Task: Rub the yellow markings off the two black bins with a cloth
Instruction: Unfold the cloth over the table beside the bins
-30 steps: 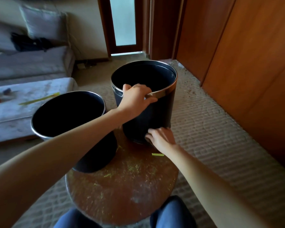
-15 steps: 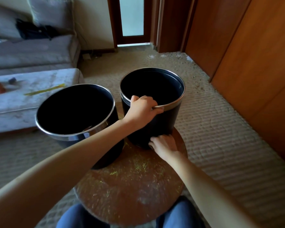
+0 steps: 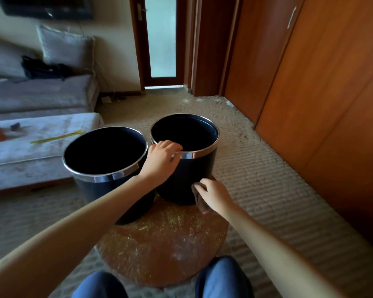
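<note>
Two blue-clad knees (image 3: pixel 222 276) are seen before a round table (image 3: pixel 159 250) flecked with yellow. A brown cloth (image 3: pixel 198 190) is gripped in the curled fingers of the right hand (image 3: pixel 215 195) and pressed to the lower wall of the right bin (image 3: pixel 194 173). Its metal rim is clasped by the curled fingers of the left hand (image 3: pixel 159 161). The left bin (image 3: pixel 86 190) is set just beside it on the table.

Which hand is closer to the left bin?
Left. The left hand grips the rim of the right bin, just beside the left bin. The right hand holds the cloth low against the right bin, farther away.
</note>
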Motion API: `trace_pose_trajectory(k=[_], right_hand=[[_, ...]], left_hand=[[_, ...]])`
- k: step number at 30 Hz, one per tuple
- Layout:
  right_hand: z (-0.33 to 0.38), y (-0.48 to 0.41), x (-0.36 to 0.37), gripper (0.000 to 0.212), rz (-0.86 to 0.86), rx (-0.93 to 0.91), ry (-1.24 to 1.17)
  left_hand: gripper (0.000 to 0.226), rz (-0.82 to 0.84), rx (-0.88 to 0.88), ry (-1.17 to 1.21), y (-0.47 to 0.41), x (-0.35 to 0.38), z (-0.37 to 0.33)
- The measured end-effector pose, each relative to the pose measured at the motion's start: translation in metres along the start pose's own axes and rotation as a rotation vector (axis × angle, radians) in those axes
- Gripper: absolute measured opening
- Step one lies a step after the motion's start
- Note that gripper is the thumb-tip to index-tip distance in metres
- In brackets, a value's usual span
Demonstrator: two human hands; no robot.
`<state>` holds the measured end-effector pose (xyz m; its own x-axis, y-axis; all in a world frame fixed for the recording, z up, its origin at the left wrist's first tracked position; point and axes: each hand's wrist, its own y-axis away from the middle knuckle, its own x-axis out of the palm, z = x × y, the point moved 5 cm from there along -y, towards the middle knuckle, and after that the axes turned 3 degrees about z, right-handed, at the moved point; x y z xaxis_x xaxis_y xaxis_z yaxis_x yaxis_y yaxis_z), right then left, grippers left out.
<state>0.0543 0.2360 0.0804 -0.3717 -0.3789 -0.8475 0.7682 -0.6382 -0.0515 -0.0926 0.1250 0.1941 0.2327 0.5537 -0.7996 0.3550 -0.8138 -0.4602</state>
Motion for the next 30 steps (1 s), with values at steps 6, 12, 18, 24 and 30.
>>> trace_pose_trajectory(k=[6, 12, 18, 24, 30], right_hand=[[0.024, 0.043, -0.029, 0.017, -0.146, 0.116, -0.327], [0.067, 0.089, -0.009, 0.039, -0.118, 0.129, -0.564], [0.076, 0.114, 0.019, 0.023, -0.076, 0.204, -0.846], [0.068, 0.126, -0.008, 0.016, -0.333, 0.193, -0.689], [0.081, 0.126, -0.021, 0.02, -0.351, 0.092, -0.644]], left_hand=[[0.026, 0.325, -0.525, 0.464, 0.083, 0.043, 0.004], [0.042, 0.393, -0.814, 1.061, 0.158, 0.066, -0.015], [0.022, 0.203, -0.776, 0.953, 0.186, 0.048, 0.0], [0.02, 0.154, -0.762, 0.839, 0.195, 0.018, 0.021], [0.029, 0.367, -0.609, 0.514, 0.183, 0.009, 0.017]])
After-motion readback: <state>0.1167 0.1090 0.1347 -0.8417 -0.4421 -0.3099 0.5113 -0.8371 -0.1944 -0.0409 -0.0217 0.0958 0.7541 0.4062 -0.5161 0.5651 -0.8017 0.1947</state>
